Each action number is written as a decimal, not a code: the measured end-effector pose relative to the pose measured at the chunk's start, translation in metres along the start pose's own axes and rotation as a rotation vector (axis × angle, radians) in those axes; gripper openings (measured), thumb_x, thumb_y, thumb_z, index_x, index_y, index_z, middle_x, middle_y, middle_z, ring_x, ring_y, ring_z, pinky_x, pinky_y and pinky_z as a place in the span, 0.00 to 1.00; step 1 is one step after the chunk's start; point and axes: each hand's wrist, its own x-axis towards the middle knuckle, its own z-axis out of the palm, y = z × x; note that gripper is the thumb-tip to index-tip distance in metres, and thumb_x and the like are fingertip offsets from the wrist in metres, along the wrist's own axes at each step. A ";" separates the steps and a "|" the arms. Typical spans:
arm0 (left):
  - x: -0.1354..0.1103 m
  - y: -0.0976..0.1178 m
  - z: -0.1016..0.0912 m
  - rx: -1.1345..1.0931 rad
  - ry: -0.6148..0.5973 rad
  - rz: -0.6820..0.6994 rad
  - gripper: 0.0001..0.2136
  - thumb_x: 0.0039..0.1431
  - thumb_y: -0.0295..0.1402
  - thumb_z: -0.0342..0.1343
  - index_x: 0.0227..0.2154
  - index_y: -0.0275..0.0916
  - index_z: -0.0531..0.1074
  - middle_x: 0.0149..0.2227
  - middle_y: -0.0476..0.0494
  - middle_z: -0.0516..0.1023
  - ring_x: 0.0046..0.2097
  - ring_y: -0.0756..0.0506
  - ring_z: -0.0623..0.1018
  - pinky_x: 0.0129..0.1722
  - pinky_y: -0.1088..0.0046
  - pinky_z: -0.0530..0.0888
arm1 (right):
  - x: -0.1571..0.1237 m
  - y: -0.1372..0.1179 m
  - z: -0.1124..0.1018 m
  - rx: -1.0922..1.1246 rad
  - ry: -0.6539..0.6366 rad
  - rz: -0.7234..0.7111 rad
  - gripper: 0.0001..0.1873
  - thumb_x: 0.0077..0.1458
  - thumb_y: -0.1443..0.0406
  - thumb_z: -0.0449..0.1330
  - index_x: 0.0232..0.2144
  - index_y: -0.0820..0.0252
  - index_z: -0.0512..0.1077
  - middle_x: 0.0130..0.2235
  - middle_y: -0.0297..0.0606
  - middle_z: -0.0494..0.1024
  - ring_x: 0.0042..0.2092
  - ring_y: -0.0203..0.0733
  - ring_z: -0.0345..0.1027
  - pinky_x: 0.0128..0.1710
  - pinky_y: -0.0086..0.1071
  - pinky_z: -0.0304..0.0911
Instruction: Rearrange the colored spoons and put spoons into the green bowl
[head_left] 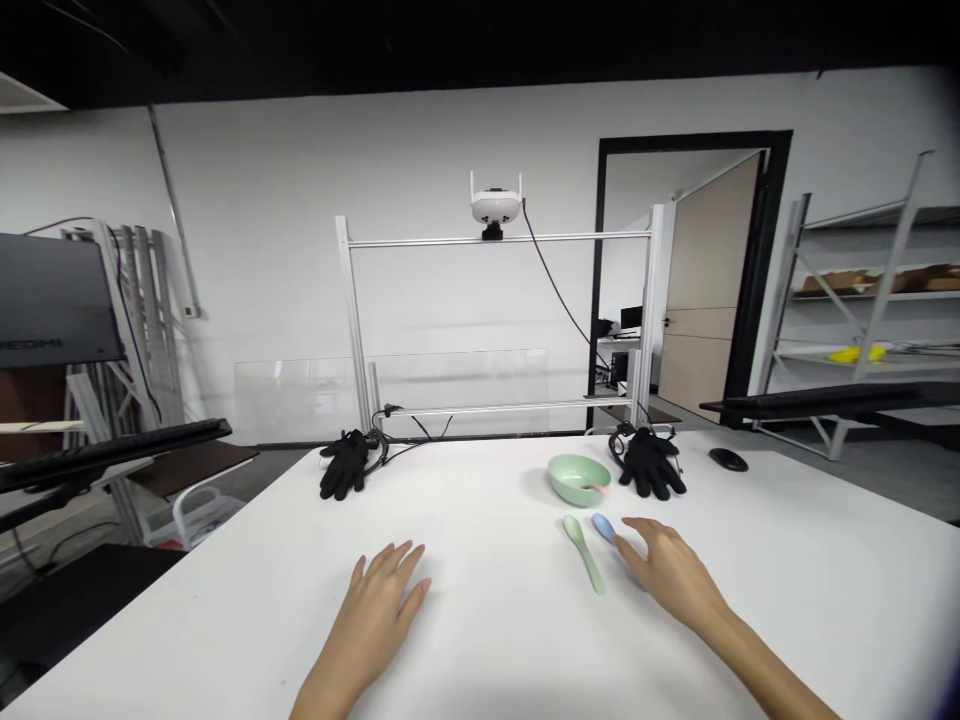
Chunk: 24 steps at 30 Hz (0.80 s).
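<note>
My left hand (382, 590) lies flat on the white table (480, 640), fingers stretched out, holding nothing. My right hand (664, 570) rests palm down further right, its fingers reaching onto a blue spoon (603, 525) whose handle it covers. A green spoon (583, 551) lies just left of the blue one, bowl end away from me. Behind both stands a light green bowl (578, 477) with a pink item (598, 489) inside.
Two black gloves lie at the back of the table, one left (344, 464) and one right (651, 463), with cables. An aluminium frame (499, 240) carries a white camera (496, 205). A black mouse (728, 459) sits far right. A monitor (56, 300) stands left.
</note>
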 end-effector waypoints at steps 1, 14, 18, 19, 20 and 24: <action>0.000 0.000 0.000 0.004 -0.002 0.002 0.26 0.72 0.47 0.41 0.67 0.45 0.65 0.69 0.42 0.66 0.71 0.35 0.62 0.69 0.44 0.56 | 0.007 -0.001 -0.001 -0.010 0.006 0.006 0.32 0.64 0.48 0.47 0.57 0.63 0.74 0.57 0.49 0.77 0.60 0.57 0.68 0.53 0.43 0.67; -0.002 0.003 -0.002 0.004 -0.018 0.004 0.26 0.72 0.47 0.41 0.67 0.44 0.65 0.69 0.42 0.66 0.71 0.35 0.62 0.69 0.43 0.57 | 0.139 -0.028 -0.009 -0.208 -0.235 0.097 0.24 0.61 0.56 0.55 0.46 0.71 0.79 0.49 0.61 0.80 0.52 0.60 0.74 0.45 0.40 0.66; -0.003 0.003 -0.004 0.003 -0.031 -0.001 0.26 0.72 0.46 0.41 0.67 0.44 0.65 0.69 0.42 0.66 0.71 0.35 0.62 0.69 0.43 0.57 | 0.153 -0.027 0.001 -0.195 -0.308 0.164 0.26 0.57 0.58 0.61 0.52 0.72 0.76 0.51 0.62 0.79 0.53 0.61 0.75 0.45 0.40 0.67; -0.004 0.003 -0.004 0.004 -0.034 -0.003 0.26 0.73 0.46 0.41 0.67 0.44 0.65 0.69 0.42 0.66 0.71 0.35 0.62 0.69 0.43 0.57 | 0.155 -0.027 0.004 -0.195 -0.315 0.172 0.27 0.56 0.58 0.62 0.52 0.73 0.76 0.52 0.63 0.79 0.53 0.61 0.75 0.45 0.40 0.68; -0.004 0.003 -0.004 0.005 -0.036 -0.003 0.26 0.73 0.46 0.41 0.67 0.44 0.65 0.69 0.42 0.66 0.71 0.35 0.62 0.69 0.43 0.56 | 0.156 -0.026 0.006 -0.195 -0.323 0.180 0.27 0.56 0.58 0.62 0.53 0.73 0.76 0.52 0.63 0.78 0.53 0.61 0.75 0.45 0.40 0.68; -0.004 0.001 -0.001 -0.014 -0.016 0.002 0.25 0.73 0.46 0.41 0.67 0.45 0.65 0.69 0.42 0.67 0.71 0.35 0.62 0.69 0.43 0.57 | 0.156 -0.024 0.013 -0.199 -0.337 0.197 0.29 0.56 0.58 0.63 0.55 0.73 0.74 0.54 0.64 0.77 0.55 0.62 0.74 0.46 0.41 0.69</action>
